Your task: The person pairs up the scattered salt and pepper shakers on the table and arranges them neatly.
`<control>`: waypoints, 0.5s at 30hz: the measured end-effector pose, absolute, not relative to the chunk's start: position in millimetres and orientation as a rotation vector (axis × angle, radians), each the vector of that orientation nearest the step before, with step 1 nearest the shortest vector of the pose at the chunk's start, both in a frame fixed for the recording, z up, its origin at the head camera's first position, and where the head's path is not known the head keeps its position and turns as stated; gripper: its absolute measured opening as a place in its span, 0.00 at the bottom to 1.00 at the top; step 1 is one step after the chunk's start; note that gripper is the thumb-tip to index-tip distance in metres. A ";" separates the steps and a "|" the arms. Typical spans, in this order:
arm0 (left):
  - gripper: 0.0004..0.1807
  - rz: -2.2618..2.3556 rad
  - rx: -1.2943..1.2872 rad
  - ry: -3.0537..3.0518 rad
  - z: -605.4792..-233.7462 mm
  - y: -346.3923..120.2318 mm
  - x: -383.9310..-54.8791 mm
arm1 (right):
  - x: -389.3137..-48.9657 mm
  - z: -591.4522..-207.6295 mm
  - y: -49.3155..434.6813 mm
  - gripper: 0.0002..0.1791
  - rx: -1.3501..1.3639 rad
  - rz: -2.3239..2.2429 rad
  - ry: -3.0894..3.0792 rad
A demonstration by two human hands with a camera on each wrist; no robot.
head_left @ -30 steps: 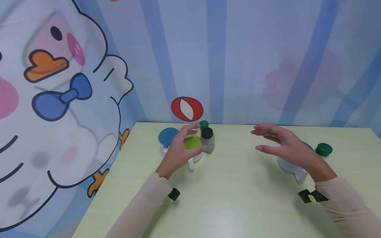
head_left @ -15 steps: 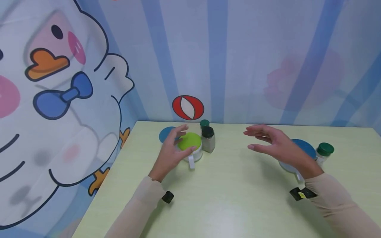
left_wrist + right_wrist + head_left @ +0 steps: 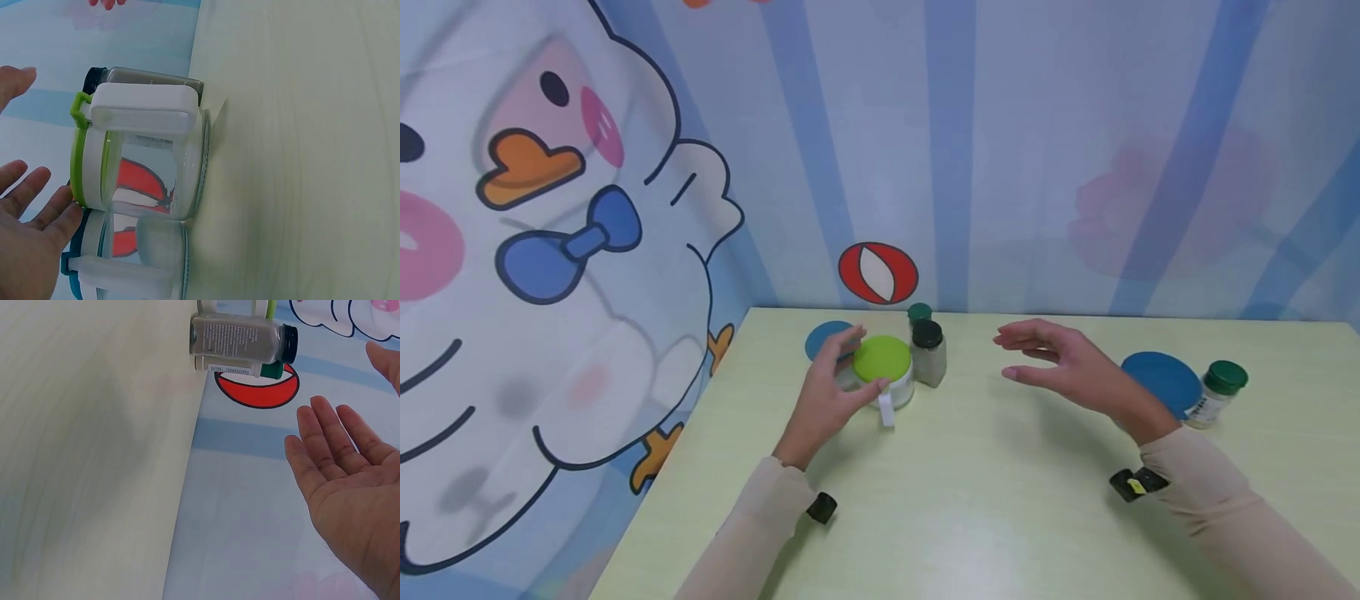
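Observation:
My left hand (image 3: 822,404) hovers with spread fingers just left of a clear jar with a lime-green lid (image 3: 881,358) and a white handle. In the left wrist view its fingertips come right at that lid's edge. Beside it stands a similar jar with a blue lid (image 3: 74,244), partly behind my fingers in the head view. A square, black-capped shaker of grey powder (image 3: 929,360) stands to the right of the lime-lidded jar, and a green-capped shaker (image 3: 919,313) shows behind it. Over the table's middle right, my right hand (image 3: 1067,367) holds nothing, its fingers extended and thumb apart.
Right of my right hand are another blue-lidded container (image 3: 1165,383), partly covered by my wrist, and a green-capped shaker (image 3: 1216,395). The pale table (image 3: 970,500) ends at a wall printed with cartoon figures (image 3: 1022,167).
My right hand has drifted left, uncovering more of the blue lid behind it. My left hand has moved slightly left and down, revealing the lime-green lid. The jars and shakers stay put.

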State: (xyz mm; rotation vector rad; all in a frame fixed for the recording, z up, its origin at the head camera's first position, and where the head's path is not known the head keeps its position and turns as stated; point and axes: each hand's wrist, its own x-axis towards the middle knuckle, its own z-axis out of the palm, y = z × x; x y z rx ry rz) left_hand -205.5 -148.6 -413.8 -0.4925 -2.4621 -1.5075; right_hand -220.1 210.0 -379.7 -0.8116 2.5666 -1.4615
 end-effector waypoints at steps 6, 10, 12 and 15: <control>0.43 -1.481 -0.476 -2.498 -417.7 -146.0 -205.5 | -226.7 -384.1 203.0 0.30 -0.848 -1.492 2.531; 0.44 -1.457 -0.441 -2.522 -419.8 -144.0 -205.4 | -232.9 -388.7 195.5 0.32 -0.819 -1.510 2.508; 0.45 -1.440 -0.420 -2.537 -419.8 -143.1 -205.5 | -235.4 -390.4 191.4 0.32 -0.801 -1.515 2.505; 0.46 -1.417 -0.399 -2.556 -418.9 -141.6 -206.5 | -239.7 -393.6 184.9 0.33 -0.769 -1.523 2.511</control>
